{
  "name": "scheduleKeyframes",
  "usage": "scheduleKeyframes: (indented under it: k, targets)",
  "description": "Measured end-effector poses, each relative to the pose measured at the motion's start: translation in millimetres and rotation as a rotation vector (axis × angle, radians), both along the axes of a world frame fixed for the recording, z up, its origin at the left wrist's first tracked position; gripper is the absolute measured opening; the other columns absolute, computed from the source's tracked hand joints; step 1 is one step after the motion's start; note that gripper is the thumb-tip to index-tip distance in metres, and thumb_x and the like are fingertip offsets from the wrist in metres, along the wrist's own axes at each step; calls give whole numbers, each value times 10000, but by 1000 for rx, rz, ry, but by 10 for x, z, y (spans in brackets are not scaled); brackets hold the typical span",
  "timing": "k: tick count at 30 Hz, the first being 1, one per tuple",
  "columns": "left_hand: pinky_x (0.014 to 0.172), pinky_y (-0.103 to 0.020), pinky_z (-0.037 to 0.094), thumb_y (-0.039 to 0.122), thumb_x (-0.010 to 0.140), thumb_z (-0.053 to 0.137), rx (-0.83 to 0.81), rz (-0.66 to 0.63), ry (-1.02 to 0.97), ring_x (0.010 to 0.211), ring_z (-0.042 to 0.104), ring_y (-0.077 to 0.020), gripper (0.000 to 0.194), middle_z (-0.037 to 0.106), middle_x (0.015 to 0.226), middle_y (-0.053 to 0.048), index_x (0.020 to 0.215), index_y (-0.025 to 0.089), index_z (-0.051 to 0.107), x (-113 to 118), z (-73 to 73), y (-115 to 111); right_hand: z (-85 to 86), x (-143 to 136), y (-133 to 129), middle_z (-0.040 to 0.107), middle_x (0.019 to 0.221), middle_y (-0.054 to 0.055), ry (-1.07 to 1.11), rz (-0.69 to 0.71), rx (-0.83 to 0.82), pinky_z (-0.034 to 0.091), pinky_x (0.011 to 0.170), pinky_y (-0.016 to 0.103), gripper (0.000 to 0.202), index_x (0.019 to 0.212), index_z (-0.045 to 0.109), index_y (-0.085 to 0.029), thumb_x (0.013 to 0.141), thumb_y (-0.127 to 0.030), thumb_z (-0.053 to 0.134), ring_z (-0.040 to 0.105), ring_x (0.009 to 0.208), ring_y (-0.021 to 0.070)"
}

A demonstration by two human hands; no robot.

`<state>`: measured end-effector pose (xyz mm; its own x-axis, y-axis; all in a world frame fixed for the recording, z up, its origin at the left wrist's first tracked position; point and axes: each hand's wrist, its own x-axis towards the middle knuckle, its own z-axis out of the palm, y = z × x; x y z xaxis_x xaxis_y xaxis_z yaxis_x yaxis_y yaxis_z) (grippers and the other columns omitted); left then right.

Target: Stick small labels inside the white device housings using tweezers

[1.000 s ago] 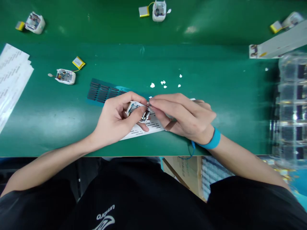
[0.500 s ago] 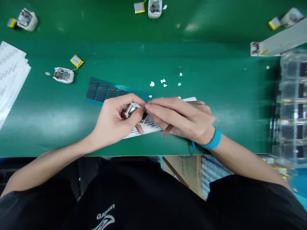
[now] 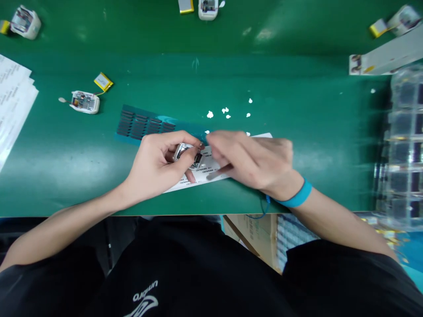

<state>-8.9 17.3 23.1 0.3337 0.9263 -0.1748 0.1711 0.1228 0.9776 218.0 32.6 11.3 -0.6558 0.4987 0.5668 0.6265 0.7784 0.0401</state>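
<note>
Mid-frame, the left hand (image 3: 158, 163) grasps a white casing (image 3: 181, 150); the right hand (image 3: 254, 159) has drawn rightward. Its grip clasps a thin tool (image 3: 217, 173).

Held case (image 3: 198, 161): partly covered by left hand (image 3: 161, 160). Right hand (image 3: 253, 158): blurred; grip not made out in detail. Tool (image 3: 218, 172): blurred, one end hidden by right hand. Label sheet (image 3: 209, 164): partly covered by both hands; print too small to be read. Top case (image 3: 208, 10), top battery (image 3: 186, 6): cut off by upper edge. Paper stack (image 3: 15, 105): cut off at left. Box (image 3: 393, 55), trays (image 3: 408, 149): cut off at right; tray contents not made out.
</note>
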Motion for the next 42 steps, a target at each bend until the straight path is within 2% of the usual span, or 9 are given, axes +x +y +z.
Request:
scheduleKeyframes:
  k: [3, 9, 13, 21, 27, 29, 31, 35, 42]
  targets:
    - [341, -181, 382, 169, 965, 663, 31, 1, 4, 497, 766, -161, 91, 753, 752, 21, 948, 189, 750, -10, -29, 13, 2, 8, 43, 870, 1198, 25, 51, -160, 8, 462, 481, 268, 368, 1294, 709, -173, 1014, 14, 560, 797, 729, 106]
    - [379, -189, 507, 136, 963, 689, 52, 39, -54, 508, 772, -173, 140, 699, 656, 66, 1075, 216, 664, -16, -110, -20, -7, 99, 2, 803, 1390, 23, -18, 46, -160, 506, 552, 293, 339, 1392, 696, -261, 1107, -127, 571, 832, 838, 140]
    - [407, -186, 548, 102, 949, 672, 89, 69, -69, 545, 790, -172, 155, 724, 681, 62, 1037, 220, 621, -18, -143, -17, -18, 136, -9, 814, 1373, 30, 6, 43, -336, 553, 594, 301, 322, 1347, 742, -287, 1110, -164, 561, 844, 952, 190]
    - [378, -166, 478, 86, 916, 681, 167, 81, -86, 450, 699, -119, 203, 668, 611, 101, 1000, 236, 574, 50, -130, -87, -41, 96, -44, 838, 1309, 54, -76, 116, -198, 600, 614, 287, 305, 1318, 726, -223, 1137, -183, 484, 836, 863, 176]
    - [500, -182, 626, 163, 980, 725, 276, 145, -111, 584, 804, -155, 164, 761, 705, 66, 988, 231, 576, 80, -132, -174, 9, 60, -75, 831, 1281, 179, -63, 168, -123, 625, 613, 296, 321, 1404, 629, -82, 1114, -172, 526, 848, 899, 207]
    - [470, -182, 611, 201, 1014, 715, 309, 166, -125, 543, 789, -156, 171, 754, 681, 67, 950, 231, 560, 82, -156, -176, 12, 42, -73, 846, 1265, 122, -15, 161, -223, 606, 597, 272, 348, 1426, 610, -139, 1094, -116, 509, 837, 854, 170]
    - [448, -190, 595, 253, 1018, 754, 306, 164, -123, 508, 771, -155, 217, 755, 686, 66, 941, 234, 552, 78, -174, -169, 3, 23, -62, 875, 1081, 34, 88, 133, -378, 557, 566, 247, 306, 1354, 651, -196, 1102, -117, 497, 778, 699, 124]
    - [445, -191, 592, 344, 1042, 764, 279, 127, -117, 508, 766, -141, 228, 784, 769, 45, 970, 234, 578, 63, -169, -164, 8, -30, -23, 728, 686, -51, 307, 96, -682, 436, 515, 242, 256, 1088, 737, -210, 1169, -320, 521, 574, 497, 84]
    - [523, -192, 625, 247, 1035, 737, 303, 87, -115, 592, 806, -146, 152, 803, 790, 47, 1015, 250, 586, 71, -135, -208, 80, -101, 16, 630, 631, -79, 556, 64, -1081, 340, 451, 249, 385, 883, 690, -219, 1069, -556, 694, 430, 477, 65]
